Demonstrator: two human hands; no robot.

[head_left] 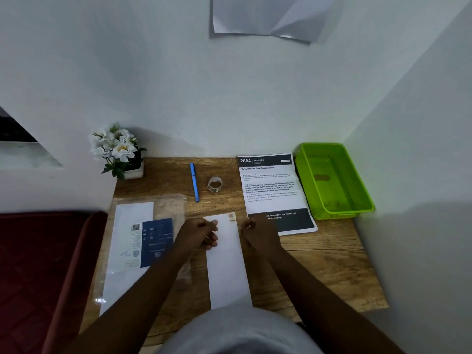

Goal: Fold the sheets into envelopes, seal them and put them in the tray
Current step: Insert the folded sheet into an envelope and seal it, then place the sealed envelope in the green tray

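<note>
Folding looks to be the step in hand: a long white sheet (226, 261) lies lengthwise on the desk (332, 264), pinned at its far end by the curled left hand (200, 233). The right hand (258, 232) is held loosely closed just beside it, apparently empty. Next, sealing tape (215, 184) would be needed; the green tray (334, 180) is seen empty.

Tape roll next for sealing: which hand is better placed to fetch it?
Left, probably. The tape roll stands beyond the white sheet, nearly straight ahead of the left hand, which rests on the sheet's far left edge. The right hand sits beside the sheet, farther over, against the printed page.
</note>
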